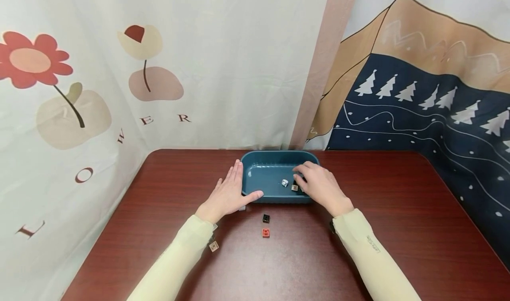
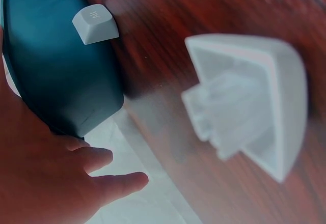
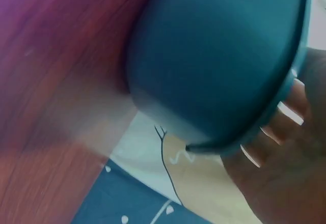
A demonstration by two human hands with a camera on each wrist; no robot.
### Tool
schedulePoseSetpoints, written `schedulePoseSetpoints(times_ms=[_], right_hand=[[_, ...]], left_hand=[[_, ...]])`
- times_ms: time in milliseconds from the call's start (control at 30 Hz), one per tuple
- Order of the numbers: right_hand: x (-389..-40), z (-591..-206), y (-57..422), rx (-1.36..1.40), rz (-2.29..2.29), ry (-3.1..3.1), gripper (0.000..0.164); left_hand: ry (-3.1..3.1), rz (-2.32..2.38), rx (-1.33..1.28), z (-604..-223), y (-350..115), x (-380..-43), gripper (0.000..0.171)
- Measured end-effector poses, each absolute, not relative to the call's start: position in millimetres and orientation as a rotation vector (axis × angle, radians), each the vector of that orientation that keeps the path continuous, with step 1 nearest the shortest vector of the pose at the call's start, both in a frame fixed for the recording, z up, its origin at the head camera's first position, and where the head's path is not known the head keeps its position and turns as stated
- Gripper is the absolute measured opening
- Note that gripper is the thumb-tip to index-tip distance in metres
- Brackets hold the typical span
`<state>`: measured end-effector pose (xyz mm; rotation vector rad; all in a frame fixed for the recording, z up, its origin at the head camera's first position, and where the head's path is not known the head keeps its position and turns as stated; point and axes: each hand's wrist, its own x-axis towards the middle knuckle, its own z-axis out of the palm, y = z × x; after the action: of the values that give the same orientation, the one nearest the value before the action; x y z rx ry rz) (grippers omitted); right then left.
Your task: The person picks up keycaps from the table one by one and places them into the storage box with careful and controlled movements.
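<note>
At the far edge of the tabletop (image 1: pixel 159 190), head view: a blue tray (image 1: pixel 263 171) contains a white keycap (image 1: pixel 284 183) and a beige keycap (image 1: pixel 294 187). The left hand (image 1: pixel 227 194) lies straight-fingered along the tray's left end, thumb over the front rim. The right hand (image 1: pixel 320 183) reaches over the right end, fingers bent downward; thumb and forefinger stand slightly apart, but whether anything is gripped cannot be told, the other fingertips being hidden. In front of the tray lie a black keycap (image 1: pixel 266 218) and a red keycap (image 1: pixel 265 233); a second beige keycap (image 1: pixel 214 246) sits beside the left sleeve (image 1: pixel 179 252). A low sweep of that sleeve could scatter the nearby pieces; weight from the right wrist on the rim could tilt the tray.

Left wrist view: an Alt keycap (image 2: pixel 95 25) sits beside the tray's outer wall, contact uncertain. A nearer, blurred keycap (image 2: pixel 285 102) shows its hollow underside. Should the tray slide sideways, it could push the Alt keycap along. The left hand is cut off by the frame.

Right wrist view: the wall screens the tray's contents, and blur obscures detail; the right fingertips pass out of sight at the rim.
</note>
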<state>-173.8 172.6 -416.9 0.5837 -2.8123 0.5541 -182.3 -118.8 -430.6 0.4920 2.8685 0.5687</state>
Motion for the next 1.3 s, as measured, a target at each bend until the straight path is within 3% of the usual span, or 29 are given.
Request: schedulePoseSetpoints(times_ms=[200, 500, 700, 1300], right_hand=[[-157.1, -415.9, 191.1, 0.509, 0.572, -2.691, 0.03], [-140.9, -424.6, 208.6, 0.435, 0.532, -2.831, 0.07], [-142.2, -430.9, 208.8, 0.397, 0.471, -2.975, 0.088], [-142.5, -435.4, 208.5, 0.384, 0.483, -3.083, 0.098]], left_hand=[[2.867, 0.574, 0.491, -430.7, -118.3, -182.9, 0.12], [2.861, 0.569, 0.495, -431.9, -119.4, -182.1, 0.121], [2.865, 0.53, 0.5, -429.4, -119.6, -183.9, 0.123], [2.854, 0.625, 0.59, -403.7, -156.6, -184.6, 0.108]])
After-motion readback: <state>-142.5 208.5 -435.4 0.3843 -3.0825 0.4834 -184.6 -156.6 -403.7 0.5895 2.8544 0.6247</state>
